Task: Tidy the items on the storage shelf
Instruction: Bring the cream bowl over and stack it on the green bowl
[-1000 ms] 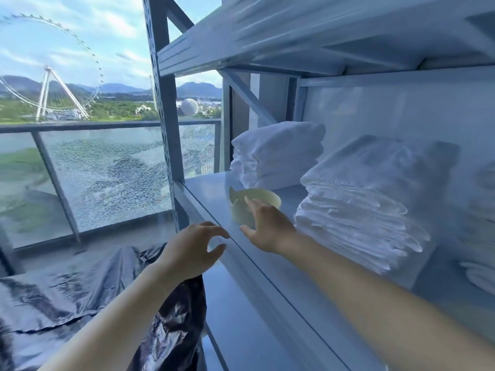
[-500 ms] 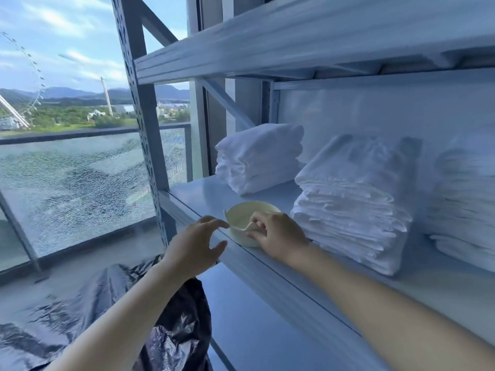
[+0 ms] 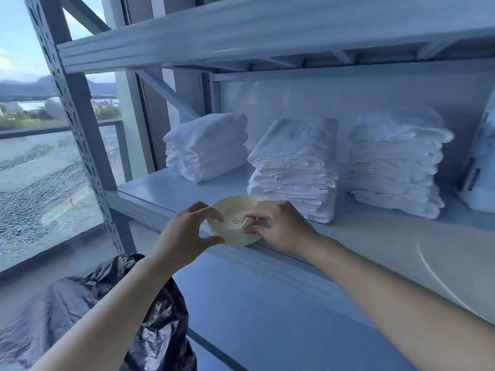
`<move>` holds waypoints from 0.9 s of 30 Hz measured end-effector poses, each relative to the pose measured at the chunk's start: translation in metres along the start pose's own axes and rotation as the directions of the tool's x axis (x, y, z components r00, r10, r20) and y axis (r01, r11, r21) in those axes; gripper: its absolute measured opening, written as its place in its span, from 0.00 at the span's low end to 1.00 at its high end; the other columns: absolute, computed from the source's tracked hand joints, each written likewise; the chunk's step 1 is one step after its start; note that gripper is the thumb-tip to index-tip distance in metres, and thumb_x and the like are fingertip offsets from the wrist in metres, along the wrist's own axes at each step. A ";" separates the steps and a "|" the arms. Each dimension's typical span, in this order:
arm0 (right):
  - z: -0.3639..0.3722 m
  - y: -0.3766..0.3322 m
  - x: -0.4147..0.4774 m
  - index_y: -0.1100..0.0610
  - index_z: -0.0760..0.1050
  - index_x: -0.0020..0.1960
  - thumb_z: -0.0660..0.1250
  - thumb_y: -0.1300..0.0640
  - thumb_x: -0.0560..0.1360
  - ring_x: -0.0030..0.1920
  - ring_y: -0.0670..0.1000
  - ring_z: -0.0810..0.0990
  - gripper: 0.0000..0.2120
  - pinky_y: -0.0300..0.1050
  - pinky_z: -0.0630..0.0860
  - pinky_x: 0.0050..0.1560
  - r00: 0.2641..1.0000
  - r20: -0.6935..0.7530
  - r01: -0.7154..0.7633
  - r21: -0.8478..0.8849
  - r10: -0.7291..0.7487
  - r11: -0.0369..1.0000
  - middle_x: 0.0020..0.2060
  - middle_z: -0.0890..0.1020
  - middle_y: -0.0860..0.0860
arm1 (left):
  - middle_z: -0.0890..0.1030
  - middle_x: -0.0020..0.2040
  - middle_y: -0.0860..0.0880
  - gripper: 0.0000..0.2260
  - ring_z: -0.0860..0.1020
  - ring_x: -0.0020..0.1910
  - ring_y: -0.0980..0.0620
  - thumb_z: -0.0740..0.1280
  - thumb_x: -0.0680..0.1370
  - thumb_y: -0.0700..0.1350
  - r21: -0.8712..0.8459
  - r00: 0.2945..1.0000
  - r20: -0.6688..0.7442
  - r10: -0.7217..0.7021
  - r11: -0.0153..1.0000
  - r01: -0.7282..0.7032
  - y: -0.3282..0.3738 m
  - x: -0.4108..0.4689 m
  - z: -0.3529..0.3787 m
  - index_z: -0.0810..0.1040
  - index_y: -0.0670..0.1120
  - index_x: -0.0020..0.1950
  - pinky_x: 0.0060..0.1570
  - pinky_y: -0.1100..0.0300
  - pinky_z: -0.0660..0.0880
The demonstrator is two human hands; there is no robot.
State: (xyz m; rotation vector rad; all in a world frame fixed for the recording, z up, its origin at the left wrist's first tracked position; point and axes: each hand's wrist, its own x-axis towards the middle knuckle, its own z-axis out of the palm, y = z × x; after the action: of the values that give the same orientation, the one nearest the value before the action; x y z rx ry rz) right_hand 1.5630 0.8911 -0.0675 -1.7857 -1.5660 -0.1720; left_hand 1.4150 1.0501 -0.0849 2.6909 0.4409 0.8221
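A pale cream bowl point(image 3: 231, 212) with a small paw print inside is tilted toward me at the front edge of the grey metal shelf point(image 3: 160, 191). My right hand point(image 3: 278, 226) pinches its right rim between thumb and fingers. My left hand point(image 3: 184, 232) is at the bowl's left rim, fingers curved and spread, fingertips at or near the edge; contact is unclear. Three stacks of folded white towels stand behind: left stack point(image 3: 206, 147), middle stack point(image 3: 294, 170), right stack point(image 3: 396, 162).
A black plastic bag point(image 3: 112, 303) lies on the floor below left. A perforated grey upright point(image 3: 77, 121) frames the shelf's left side, with cracked window glass point(image 3: 40, 183) beyond. A white container point(image 3: 482, 167) stands at far right. Another shelf board point(image 3: 241, 30) hangs overhead.
My right hand has pulled the bowl to the shelf's front edge and tipped it toward me. My left hand has risen to the bowl's left rim. The view has swung right.
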 end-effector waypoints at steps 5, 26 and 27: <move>-0.026 -0.009 -0.034 0.59 0.83 0.47 0.74 0.63 0.69 0.42 0.52 0.79 0.07 0.43 0.73 0.46 1.000 -0.009 -0.026 -0.026 0.026 0.999 0.39 0.83 0.53 | 0.75 0.46 0.60 0.12 0.75 0.41 0.58 0.78 0.65 0.49 -0.103 0.994 0.000 0.113 0.988 -0.112 0.023 -0.007 0.007 0.77 0.56 0.42 0.39 0.69 0.68; -0.256 0.030 -0.295 0.54 0.80 0.52 0.75 0.56 0.67 0.48 0.44 0.74 0.14 0.35 0.68 0.52 0.889 -0.329 -0.434 -0.390 0.317 0.812 0.48 0.78 0.44 | 0.77 0.55 0.60 0.11 0.69 0.40 0.55 0.75 0.69 0.47 -0.203 0.821 -0.043 0.569 0.800 -0.565 0.353 -0.002 0.123 0.78 0.53 0.49 0.36 0.62 0.66; -0.273 0.031 -0.313 0.54 0.81 0.52 0.75 0.56 0.68 0.49 0.45 0.75 0.13 0.35 0.68 0.52 0.885 -0.332 -0.447 -0.416 0.325 0.792 0.48 0.78 0.46 | 0.76 0.55 0.60 0.12 0.66 0.38 0.57 0.75 0.69 0.48 -0.214 0.819 -0.036 0.572 0.797 -0.565 0.375 -0.004 0.133 0.78 0.54 0.49 0.34 0.64 0.64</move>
State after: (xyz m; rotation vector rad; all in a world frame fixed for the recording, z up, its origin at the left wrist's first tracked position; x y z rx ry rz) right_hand 1.6128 0.4782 -0.0570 -2.3331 -0.9945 -0.6051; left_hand 1.5643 0.6820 -0.0569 2.6346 -0.4824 0.9062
